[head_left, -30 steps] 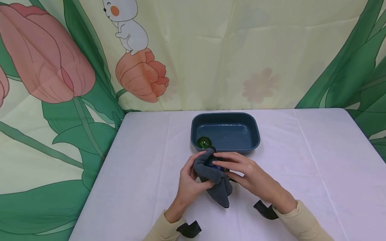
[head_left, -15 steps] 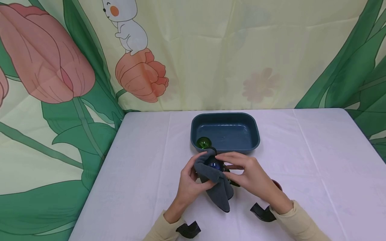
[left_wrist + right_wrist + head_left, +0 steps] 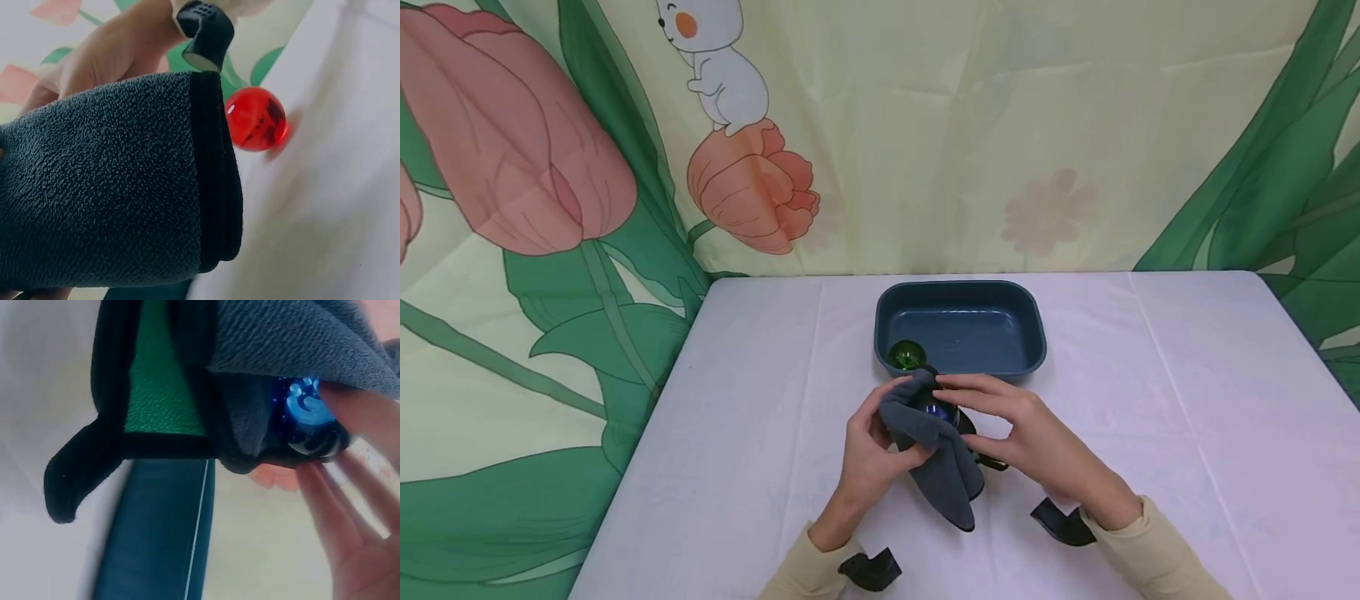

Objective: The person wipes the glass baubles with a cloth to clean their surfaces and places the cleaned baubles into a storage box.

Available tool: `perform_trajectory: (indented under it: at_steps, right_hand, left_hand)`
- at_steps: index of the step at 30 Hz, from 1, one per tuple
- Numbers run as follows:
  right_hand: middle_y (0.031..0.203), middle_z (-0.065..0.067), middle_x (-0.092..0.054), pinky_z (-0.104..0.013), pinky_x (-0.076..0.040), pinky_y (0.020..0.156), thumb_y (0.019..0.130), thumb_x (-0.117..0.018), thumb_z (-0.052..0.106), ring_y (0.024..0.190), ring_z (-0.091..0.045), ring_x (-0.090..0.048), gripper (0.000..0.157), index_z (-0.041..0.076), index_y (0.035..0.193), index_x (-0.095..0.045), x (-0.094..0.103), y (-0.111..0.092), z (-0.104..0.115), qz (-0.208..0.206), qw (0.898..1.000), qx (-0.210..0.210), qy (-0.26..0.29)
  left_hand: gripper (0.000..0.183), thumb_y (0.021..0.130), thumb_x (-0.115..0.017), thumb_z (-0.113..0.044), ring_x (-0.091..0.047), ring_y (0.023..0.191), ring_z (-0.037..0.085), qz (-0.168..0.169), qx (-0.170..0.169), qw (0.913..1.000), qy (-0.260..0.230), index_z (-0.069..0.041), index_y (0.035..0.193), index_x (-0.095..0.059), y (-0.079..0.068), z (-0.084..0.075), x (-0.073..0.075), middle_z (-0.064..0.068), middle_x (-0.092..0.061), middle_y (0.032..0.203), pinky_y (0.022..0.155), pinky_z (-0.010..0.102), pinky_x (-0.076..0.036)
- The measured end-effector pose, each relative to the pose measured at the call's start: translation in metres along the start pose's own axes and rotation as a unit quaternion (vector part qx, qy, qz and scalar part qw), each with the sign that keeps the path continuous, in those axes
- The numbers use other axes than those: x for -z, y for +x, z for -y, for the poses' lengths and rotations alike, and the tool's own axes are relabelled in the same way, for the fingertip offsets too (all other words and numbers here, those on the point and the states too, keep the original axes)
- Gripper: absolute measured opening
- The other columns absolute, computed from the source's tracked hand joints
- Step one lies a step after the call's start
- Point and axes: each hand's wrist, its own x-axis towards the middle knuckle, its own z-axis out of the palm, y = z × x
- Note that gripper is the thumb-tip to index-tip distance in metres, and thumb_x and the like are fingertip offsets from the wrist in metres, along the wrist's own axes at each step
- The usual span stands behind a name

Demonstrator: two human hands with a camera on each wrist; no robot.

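A dark grey cloth point(image 3: 921, 429) with black edging is wrapped around a blue ball point(image 3: 938, 407), which looks like glass. My left hand point(image 3: 872, 450) grips the cloth from the left, thumb in front. On the other side my right hand point(image 3: 1022, 421) holds the ball between fingers and thumb. Up close in the right wrist view, the ball point(image 3: 306, 415) shows light blue swirls, partly covered by cloth and fingers. The cloth's green underside point(image 3: 164, 375) faces that camera. In the left wrist view the folded cloth point(image 3: 106, 181) hides most of my left hand.
Just beyond my hands stands a dark blue rectangular bin point(image 3: 1033, 333), with a green ball point(image 3: 907, 355) in its near left corner. A red ball point(image 3: 255, 119) rests on the white tablecloth point(image 3: 1150, 400). A printed curtain point(image 3: 925, 167) hangs behind the table.
My right hand dips slightly and comes back, with its fingers shifting on the blue ball. The ball's visible side changes. A red edge seen beside the right wrist is now hidden.
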Motion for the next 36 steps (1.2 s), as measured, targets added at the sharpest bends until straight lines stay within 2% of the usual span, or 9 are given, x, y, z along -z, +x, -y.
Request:
perform_trajectory:
  at_steps: [5,18,21,25,30,32,36]
  right_hand:
    - [0.141,-0.001,-0.058,-0.019,-0.048,0.1,0.08,-0.079,0.0,0.131,-0.023,-0.053,0.061,0.018,0.135,-0.062,-0.0017,0.0003,-0.0022,-0.008,0.998,0.049,-0.031]
    - [0.135,-0.002,-0.062,-0.017,-0.048,0.098,0.074,-0.082,-0.006,0.126,-0.026,-0.058,0.063,0.015,0.131,-0.066,-0.0041,0.0002,-0.0046,-0.016,0.999,0.036,-0.026]
    - [0.135,-0.002,-0.063,-0.017,-0.048,0.098,0.072,-0.082,-0.007,0.126,-0.027,-0.058,0.064,0.015,0.13,-0.066,-0.0039,0.0016,-0.004,-0.018,0.999,0.03,-0.025]
    - [0.133,-0.005,-0.064,-0.023,-0.054,0.094,0.072,-0.083,-0.006,0.122,-0.026,-0.061,0.062,0.012,0.129,-0.067,-0.0035,0.0031,-0.0031,-0.022,1.0,0.013,-0.011]
    - [0.131,-0.015,-0.064,-0.031,-0.059,0.083,0.077,-0.08,-0.004,0.108,-0.025,-0.069,0.055,0.005,0.129,-0.065,-0.0029,0.0028,-0.0031,-0.022,0.995,-0.06,0.07]
    - [0.13,-0.017,-0.064,-0.032,-0.06,0.082,0.079,-0.079,-0.001,0.106,-0.025,-0.069,0.053,0.004,0.13,-0.064,-0.003,0.0024,-0.0033,-0.021,0.993,-0.078,0.082]
    - [0.132,-0.013,-0.063,-0.033,-0.059,0.086,0.08,-0.08,0.001,0.111,-0.023,-0.067,0.055,0.007,0.132,-0.063,-0.0023,0.002,-0.003,-0.016,0.996,-0.061,0.064]
  left_hand:
    - [0.065,0.08,-0.077,0.0,-0.061,0.12,0.022,0.01,-0.004,0.9999,-0.001,-0.002,0.139,-0.051,0.0016,-0.0017,0.0016,0.022,-0.053,0.137,0.1,0.033,-0.052]
    - [0.066,0.081,-0.078,0.0,-0.061,0.119,0.021,0.02,0.005,0.9997,0.015,-0.005,0.14,-0.05,-0.0009,-0.0002,0.0034,0.02,-0.054,0.138,0.095,0.032,-0.055]
    - [0.068,0.081,-0.077,0.002,-0.06,0.121,0.021,0.026,0.008,0.9994,0.019,-0.006,0.142,-0.048,-0.0011,0.0001,0.0035,0.018,-0.052,0.139,0.094,0.031,-0.055]
    - [0.069,0.081,-0.077,0.003,-0.06,0.121,0.022,0.032,0.012,0.999,0.027,-0.007,0.143,-0.047,-0.0014,-0.0013,0.0032,0.017,-0.052,0.141,0.093,0.031,-0.056]
    - [0.071,0.08,-0.077,0.006,-0.059,0.122,0.022,0.037,0.016,0.9989,0.023,-0.008,0.143,-0.047,-0.0012,-0.0033,0.0028,0.016,-0.051,0.142,0.095,0.034,-0.055]
    - [0.071,0.079,-0.077,0.006,-0.059,0.122,0.021,0.036,0.017,0.999,0.02,-0.008,0.142,-0.048,-0.0012,-0.0036,0.0027,0.016,-0.051,0.142,0.096,0.034,-0.055]
    - [0.07,0.079,-0.077,0.008,-0.06,0.121,0.022,0.029,0.004,0.9994,0.019,-0.006,0.142,-0.048,-0.0009,-0.0039,0.0021,0.019,-0.052,0.14,0.097,0.035,-0.054]
